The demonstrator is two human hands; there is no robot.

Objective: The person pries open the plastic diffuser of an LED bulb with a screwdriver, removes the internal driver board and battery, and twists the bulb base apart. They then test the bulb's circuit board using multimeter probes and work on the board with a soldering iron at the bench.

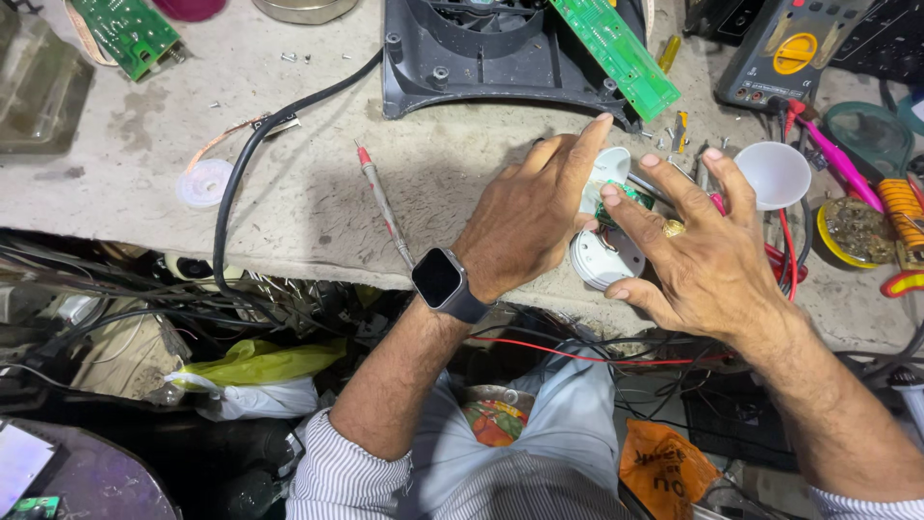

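Observation:
My left hand [525, 217], a dark smartwatch on its wrist, reaches over the bench edge with fingers spread on a small white round device [604, 258] that is opened into two halves. My right hand [707, 246], wearing a ring, meets it from the right; its fingertips pinch at the green circuit part [630, 195] between the white halves. The upper white half [610, 166] peeks out beside my left forefinger. Most of the device is hidden under both hands.
A red-tipped probe [383, 202] and a black cable [236, 183] lie left on the grey bench [318, 144]. Behind are a dark fan housing [481, 58], green circuit boards [611, 48], a multimeter [780, 53], a white cup [775, 173] and solder spools [852, 231].

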